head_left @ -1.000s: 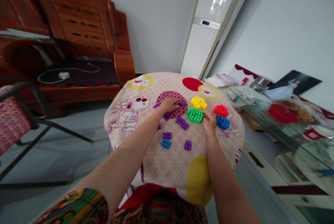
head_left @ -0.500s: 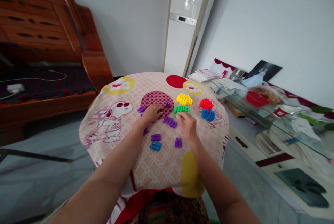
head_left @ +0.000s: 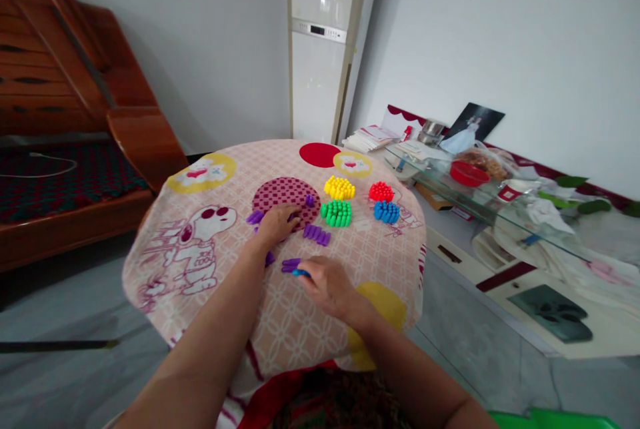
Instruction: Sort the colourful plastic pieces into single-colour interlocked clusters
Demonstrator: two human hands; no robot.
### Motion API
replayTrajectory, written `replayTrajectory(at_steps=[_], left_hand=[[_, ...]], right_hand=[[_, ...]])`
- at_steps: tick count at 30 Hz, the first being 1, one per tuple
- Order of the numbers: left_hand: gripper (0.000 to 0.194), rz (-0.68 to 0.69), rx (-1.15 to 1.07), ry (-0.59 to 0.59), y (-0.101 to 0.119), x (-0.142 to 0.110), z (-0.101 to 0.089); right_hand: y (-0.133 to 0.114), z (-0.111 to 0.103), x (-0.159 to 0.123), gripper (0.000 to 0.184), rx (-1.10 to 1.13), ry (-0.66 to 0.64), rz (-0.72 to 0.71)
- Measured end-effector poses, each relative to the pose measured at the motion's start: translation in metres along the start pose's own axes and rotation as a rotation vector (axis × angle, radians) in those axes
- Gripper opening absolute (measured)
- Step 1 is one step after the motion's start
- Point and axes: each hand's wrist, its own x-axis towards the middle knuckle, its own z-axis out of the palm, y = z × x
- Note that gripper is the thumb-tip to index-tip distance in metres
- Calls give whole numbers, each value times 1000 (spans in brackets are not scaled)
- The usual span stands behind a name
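My right hand [head_left: 327, 284] is closed at the fingertips on a blue plastic peg [head_left: 301, 273], low over the near part of the table. Just beyond it lie purple pegs [head_left: 290, 265], close to the fingertips. Over the maroon checked circle, my left hand [head_left: 277, 224] has its fingers curled down, and a dark purplish bit shows at their tips, too small to make out. Around it are more purple pegs [head_left: 317, 234], a small purple piece [head_left: 309, 200] and others partly under the wrist. Upright groups stand farther right: green pegs [head_left: 337, 214], yellow pegs [head_left: 339, 188], red pegs [head_left: 381, 192] and blue pegs [head_left: 387, 212].
A patterned cloth [head_left: 295, 322] covers the round table. To the right runs a glass-topped cabinet [head_left: 520, 232] with a red bowl [head_left: 469, 174], papers and bags. A wooden bench [head_left: 145, 136] stands at left, a white air conditioner [head_left: 315, 82] behind.
My right hand has moved from beside the green pegs toward me and taken hold of blue near the purple pegs. The left hand stays over the checked circle. The view has turned right.
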Motion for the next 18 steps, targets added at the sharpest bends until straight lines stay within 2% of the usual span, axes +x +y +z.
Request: replayTrajectory(at_steps=[3, 6, 12, 15, 18], left_hand=[[40, -7, -7, 2, 0, 0, 0], [41, -15, 4, -6, 0, 0, 0], [39, 0, -1, 4, 1, 0, -1], [38, 9, -11, 21, 1, 0, -1], [38, 9, -5, 23, 0, 0, -1]], right_hand=[[27, -25, -8, 19, 179, 233, 112], [69, -52, -20, 17, 231, 492, 211], [172, -89, -36, 28, 192, 973, 655], [208, -98, -31, 25, 90, 1088, 763], [228, -101, -21, 23, 50, 1106, 856]])
